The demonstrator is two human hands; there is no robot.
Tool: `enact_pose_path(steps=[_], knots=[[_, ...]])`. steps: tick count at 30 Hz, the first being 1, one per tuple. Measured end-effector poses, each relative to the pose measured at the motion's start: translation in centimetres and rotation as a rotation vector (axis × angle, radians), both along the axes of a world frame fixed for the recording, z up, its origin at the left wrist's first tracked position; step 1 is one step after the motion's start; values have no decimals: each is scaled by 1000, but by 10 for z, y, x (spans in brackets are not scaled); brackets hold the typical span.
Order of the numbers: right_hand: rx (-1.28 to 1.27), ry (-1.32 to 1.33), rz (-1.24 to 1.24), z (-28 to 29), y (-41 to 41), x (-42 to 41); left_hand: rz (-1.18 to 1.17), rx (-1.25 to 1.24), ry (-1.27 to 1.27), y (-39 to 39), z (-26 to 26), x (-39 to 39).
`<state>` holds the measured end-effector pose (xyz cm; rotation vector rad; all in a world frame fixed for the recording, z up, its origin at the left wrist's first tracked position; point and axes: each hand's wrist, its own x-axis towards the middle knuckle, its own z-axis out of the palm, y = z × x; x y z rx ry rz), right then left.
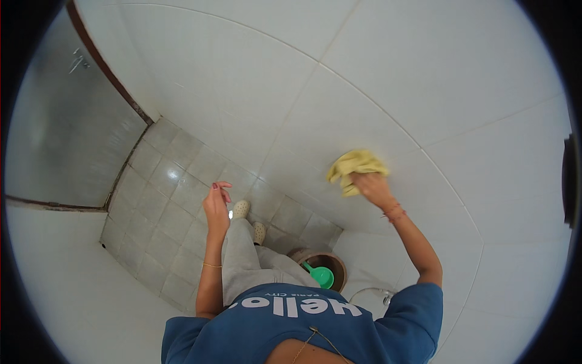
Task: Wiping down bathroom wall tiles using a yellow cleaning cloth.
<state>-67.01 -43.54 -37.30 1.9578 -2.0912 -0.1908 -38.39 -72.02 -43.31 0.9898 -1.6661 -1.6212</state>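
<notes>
My right hand [373, 187] grips a crumpled yellow cloth [357, 164] and presses it against the white tiled wall [291, 104]. The cloth and the fingers are slightly blurred, and the fingertips are buried in its folds. Held in front of my body, my left hand [217, 204] has nothing in it. Its fingers are loosely bent and somewhat apart, and it touches neither the wall nor the floor.
Grey square tiles cover the floor [159, 200] under my cream clogs [241, 209]. By my legs stands a brown tub [340, 268] with a green dipper [322, 275] in it. A tap [387, 298] is on the wall nearby. At the left is a metallic-looking door [68, 123].
</notes>
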Motion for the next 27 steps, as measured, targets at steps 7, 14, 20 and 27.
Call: enact_pose_path(steps=[7,14,20,27], knots=[[-1268,676,-452,244,-58,12,-27,-15,53,5,8,2],[-1429,805,-754,247,-87,-13,44,-85,123,4,2,-4],[-1148,523,-313,138,-187,-12,94,-129,78,-4,-56,-3],[-457,-695,61,-121,-222,18,82,-92,67,-10,-95,-3]])
